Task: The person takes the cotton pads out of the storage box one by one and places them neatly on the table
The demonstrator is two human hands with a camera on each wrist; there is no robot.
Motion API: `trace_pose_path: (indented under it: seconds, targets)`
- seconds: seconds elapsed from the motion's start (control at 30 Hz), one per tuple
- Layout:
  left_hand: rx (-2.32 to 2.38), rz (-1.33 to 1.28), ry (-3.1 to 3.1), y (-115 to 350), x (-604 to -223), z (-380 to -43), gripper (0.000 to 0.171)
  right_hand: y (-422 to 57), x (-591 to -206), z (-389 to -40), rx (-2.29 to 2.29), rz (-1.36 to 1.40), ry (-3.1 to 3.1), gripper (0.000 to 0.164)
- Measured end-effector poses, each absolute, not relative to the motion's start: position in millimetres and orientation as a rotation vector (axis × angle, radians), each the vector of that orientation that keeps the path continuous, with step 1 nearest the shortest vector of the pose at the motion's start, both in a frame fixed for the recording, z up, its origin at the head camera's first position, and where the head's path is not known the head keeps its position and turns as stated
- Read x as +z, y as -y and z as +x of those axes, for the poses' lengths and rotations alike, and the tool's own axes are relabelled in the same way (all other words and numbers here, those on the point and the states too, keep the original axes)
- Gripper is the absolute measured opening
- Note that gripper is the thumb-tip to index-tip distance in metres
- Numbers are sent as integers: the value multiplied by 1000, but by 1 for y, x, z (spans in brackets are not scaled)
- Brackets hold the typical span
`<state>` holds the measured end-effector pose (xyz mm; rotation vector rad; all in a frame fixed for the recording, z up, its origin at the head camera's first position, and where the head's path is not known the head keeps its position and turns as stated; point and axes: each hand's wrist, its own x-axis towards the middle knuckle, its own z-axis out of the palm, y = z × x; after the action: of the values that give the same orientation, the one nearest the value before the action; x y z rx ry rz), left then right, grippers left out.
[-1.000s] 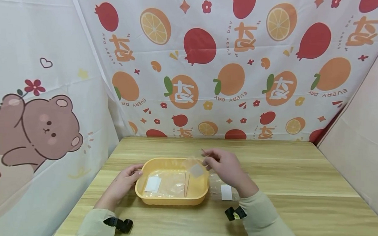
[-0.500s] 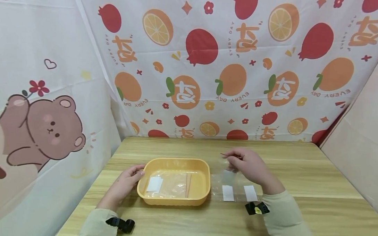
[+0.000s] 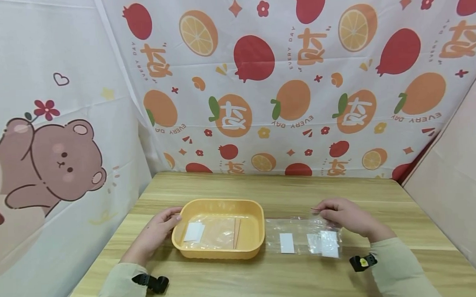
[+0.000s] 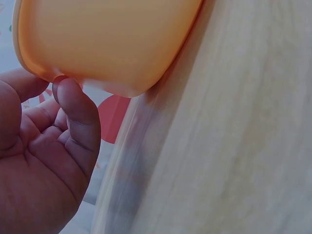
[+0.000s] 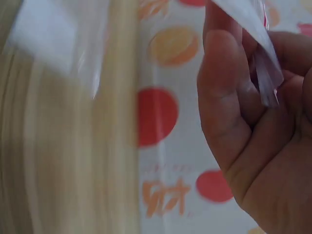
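A yellow plastic tray [image 3: 219,254] stands on the table with clear zip-lock bags [image 3: 215,233] inside, their white labels to the left and red seal lines to the right. At the tray's left end my left hand [image 3: 156,233] holds the rim, its thumb and fingertips right at the edge in the left wrist view [image 4: 53,141]. My right hand [image 3: 348,216] pinches another clear zip-lock bag [image 3: 329,243] by its red-lined top corner. That bag hangs over the right end of a row of similar bags [image 3: 287,243] beside the tray. Part of its top is hidden in the hand.
The wood-grain table [image 3: 227,282] runs back to a fruit-print curtain [image 3: 297,142]. A bear-print curtain [image 3: 65,163] borders the left side, and a plain pale cloth [image 3: 455,167] the right. Each wrist wears a black strap with a small camera.
My right hand has moved right from over the tray's right rim, carrying the zip-lock bag, and has lowered it over the row's right end. My left hand stays at the tray.
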<state>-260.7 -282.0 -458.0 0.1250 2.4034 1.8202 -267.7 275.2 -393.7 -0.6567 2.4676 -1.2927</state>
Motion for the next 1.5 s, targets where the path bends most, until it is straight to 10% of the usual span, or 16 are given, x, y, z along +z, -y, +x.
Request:
trace_pose_path:
  seconds: [1.5]
  targets:
    - [1832,147,-2383,282,-453,-259,49,-294,-456,-310,-613,-413,-2999,20]
